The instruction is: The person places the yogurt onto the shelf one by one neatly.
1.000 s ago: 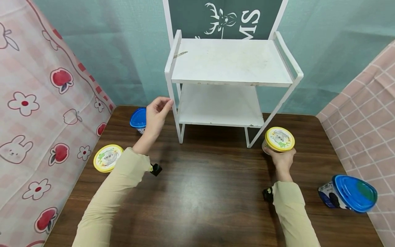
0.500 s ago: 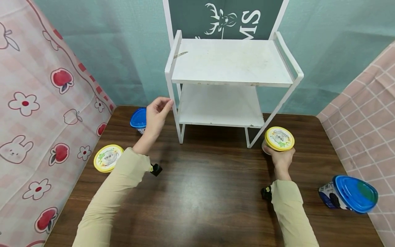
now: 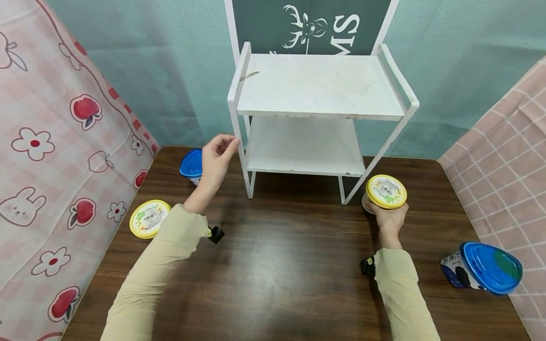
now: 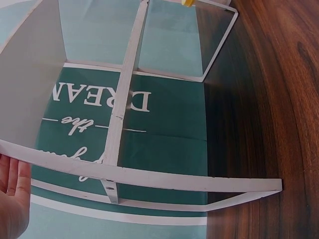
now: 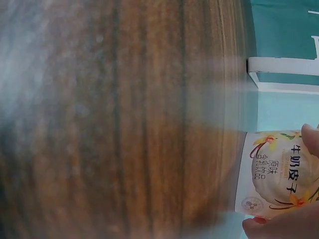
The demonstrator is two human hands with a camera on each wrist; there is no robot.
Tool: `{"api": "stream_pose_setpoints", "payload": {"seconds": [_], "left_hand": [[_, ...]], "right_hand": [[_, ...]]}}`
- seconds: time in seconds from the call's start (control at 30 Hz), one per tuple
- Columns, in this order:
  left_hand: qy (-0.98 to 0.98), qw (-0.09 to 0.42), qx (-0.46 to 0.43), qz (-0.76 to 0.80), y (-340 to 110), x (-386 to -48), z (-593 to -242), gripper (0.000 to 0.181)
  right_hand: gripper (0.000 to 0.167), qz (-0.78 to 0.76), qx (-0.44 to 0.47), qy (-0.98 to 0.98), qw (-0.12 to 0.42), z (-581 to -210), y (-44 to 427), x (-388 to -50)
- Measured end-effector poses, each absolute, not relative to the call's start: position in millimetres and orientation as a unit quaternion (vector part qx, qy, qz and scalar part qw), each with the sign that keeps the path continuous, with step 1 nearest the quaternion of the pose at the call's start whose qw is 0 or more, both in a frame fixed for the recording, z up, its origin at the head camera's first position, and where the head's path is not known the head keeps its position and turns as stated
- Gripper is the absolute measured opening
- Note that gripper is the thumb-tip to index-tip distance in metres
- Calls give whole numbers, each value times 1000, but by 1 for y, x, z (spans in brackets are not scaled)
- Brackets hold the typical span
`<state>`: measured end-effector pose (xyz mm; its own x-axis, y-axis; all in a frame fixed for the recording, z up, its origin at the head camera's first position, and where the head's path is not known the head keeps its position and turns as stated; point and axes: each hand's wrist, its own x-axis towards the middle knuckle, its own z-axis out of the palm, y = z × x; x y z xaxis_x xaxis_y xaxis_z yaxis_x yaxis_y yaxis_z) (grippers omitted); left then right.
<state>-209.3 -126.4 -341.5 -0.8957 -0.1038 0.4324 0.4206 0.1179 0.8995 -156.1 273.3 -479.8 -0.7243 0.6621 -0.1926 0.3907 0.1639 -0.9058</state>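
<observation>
My right hand (image 3: 390, 222) grips a white paper cup with a yellow lid (image 3: 387, 191), just right of the shelf. In the right wrist view the cup's printed side (image 5: 271, 174) shows, with a thumb and finger around it. My left hand (image 3: 216, 158) is at the front left post of a two-tier white shelf (image 3: 320, 85), thumb and fingers curled to the post. In the left wrist view, fingertips (image 4: 15, 177) go behind the white rail (image 4: 149, 178); the thumb is out of that view.
Beyond my left wrist stands a blue-lidded tub (image 3: 191, 163). Another yellow-lidded cup (image 3: 149, 218) is by my left sleeve. At the right edge of the wooden table (image 3: 277, 265) another blue-lidded tub (image 3: 490, 267) leans outward in view. A dark green board (image 3: 311, 28) is behind the shelf.
My right wrist has shifted very slightly left, still with the cup in hand. The left hand and the shelf stay where they were.
</observation>
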Motion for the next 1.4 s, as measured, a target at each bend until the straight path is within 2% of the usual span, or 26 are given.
{"api": "stream_pose_setpoints", "payload": {"seconds": [0.33, 0.73, 1.03, 1.4], "left_hand": [[-722, 183, -97, -660, -126, -209, -340, 20], [-727, 178, -93, -657, -119, -191, -317, 20], [-723, 186, -93, -659, -126, -208, -340, 21], [-735, 180, -93, -647, -120, -192, -317, 20]], "right_hand": [[94, 538, -348, -758, 124, -483, 276, -155], [93, 543, -355, -749, 133, -486, 280, -153], [90, 546, -331, -752, 163, -478, 283, -150], [87, 528, -305, -771, 186, -460, 286, -144]]}}
